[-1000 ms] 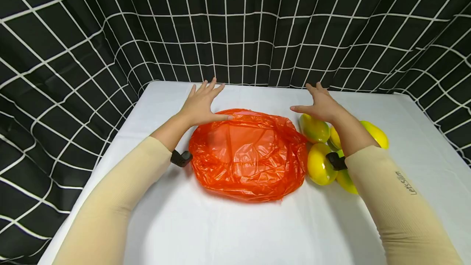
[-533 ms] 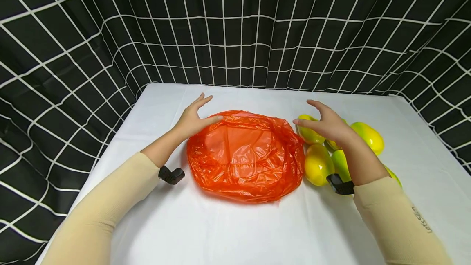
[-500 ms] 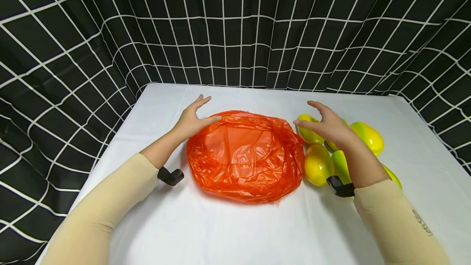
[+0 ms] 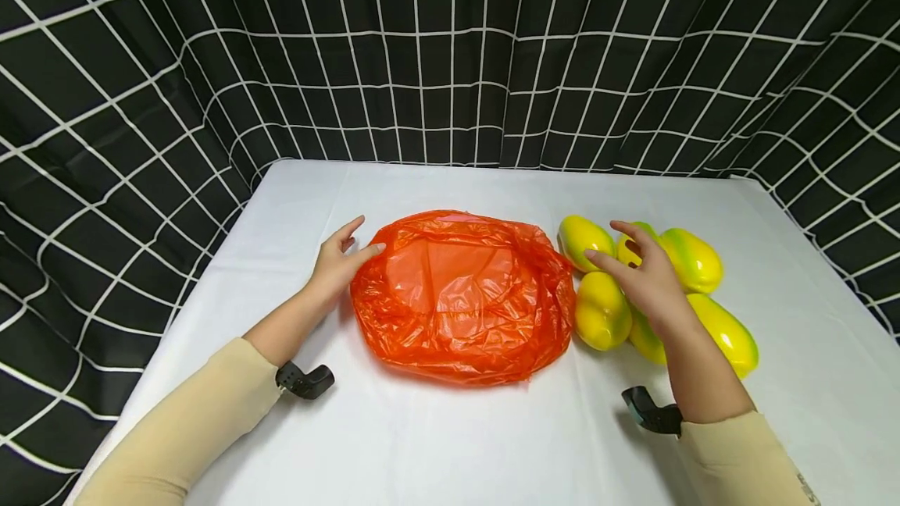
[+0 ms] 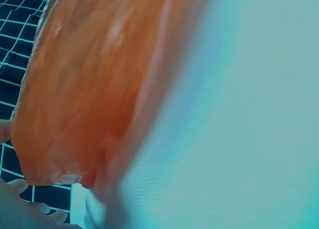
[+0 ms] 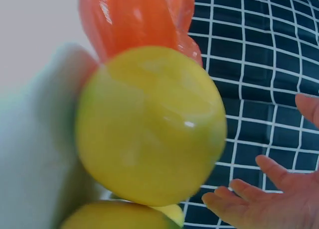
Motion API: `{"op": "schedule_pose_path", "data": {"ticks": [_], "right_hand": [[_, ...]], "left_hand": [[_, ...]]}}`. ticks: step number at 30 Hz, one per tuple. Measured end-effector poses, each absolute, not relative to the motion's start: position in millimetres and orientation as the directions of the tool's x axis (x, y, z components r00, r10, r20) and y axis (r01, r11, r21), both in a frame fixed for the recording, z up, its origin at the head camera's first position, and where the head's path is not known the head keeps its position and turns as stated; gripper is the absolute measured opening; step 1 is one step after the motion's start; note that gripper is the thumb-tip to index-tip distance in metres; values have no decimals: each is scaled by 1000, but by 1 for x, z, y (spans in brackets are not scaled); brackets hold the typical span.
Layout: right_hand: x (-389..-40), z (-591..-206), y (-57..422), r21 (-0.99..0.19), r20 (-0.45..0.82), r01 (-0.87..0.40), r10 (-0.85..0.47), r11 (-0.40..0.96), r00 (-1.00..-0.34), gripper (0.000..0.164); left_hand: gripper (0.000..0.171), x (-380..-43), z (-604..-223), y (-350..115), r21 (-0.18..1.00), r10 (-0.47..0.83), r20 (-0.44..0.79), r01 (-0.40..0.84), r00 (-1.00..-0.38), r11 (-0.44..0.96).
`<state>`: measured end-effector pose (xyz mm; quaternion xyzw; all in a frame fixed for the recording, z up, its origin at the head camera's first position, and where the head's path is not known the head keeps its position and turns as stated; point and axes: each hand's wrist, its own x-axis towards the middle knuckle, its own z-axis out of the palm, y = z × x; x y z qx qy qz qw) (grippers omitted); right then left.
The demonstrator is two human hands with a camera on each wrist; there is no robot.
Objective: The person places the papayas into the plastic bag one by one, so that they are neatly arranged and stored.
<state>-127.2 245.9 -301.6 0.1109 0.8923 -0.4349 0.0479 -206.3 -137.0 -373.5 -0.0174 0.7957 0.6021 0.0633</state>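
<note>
A crumpled, see-through red plastic bag [image 4: 457, 295] lies on the white table, its mouth rim spread wide. My left hand [image 4: 333, 265] is at the bag's left side, fingers loosely spread and the thumb tip overlapping its rim. In the left wrist view the bag [image 5: 84, 89] looms large and blurred beside the hand. Several shiny yellow-green mangoes [image 4: 603, 311] cluster against the bag's right side. Over them is my right hand [image 4: 650, 279], with relaxed fingers and nothing in its grasp. A mango [image 6: 149, 124] fills the middle of the right wrist view, apart from that hand.
The white tablecloth [image 4: 436, 443] stretches out in front of the bag. Black curtains [image 4: 464, 61] with a white grid stand behind the table and along both sides. A small black wrist camera [image 4: 305, 381] sits on the left wrist, another wrist camera [image 4: 652, 411] on the right.
Both hands have drawn back toward the person and lower, the left one out to the left, the right one slightly rightward over the mangoes. The bag and mangoes stay in place.
</note>
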Motion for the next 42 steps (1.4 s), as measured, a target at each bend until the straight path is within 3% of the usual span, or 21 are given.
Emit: {"op": "schedule_pose_path", "data": {"ticks": [7, 12, 31, 42], "right_hand": [[-116, -314, 244, -817, -203, 272, 187, 508, -961, 78], [-110, -323, 242, -838, -171, 229, 160, 495, -972, 77], [-100, -347, 236, -796, -15, 113, 168, 594, -986, 52], [-98, -351, 234, -753, -26, 106, 131, 649, -991, 51]], "left_hand": [[70, -195, -385, -139, 972, 29, -162, -154, -986, 180], [69, -189, -388, -139, 977, 16, -173, -169, -985, 133], [59, -177, -396, -139, 972, 31, -217, -219, -976, -81], [56, -175, -399, -141, 968, 50, -209, -214, -977, -129]]}}
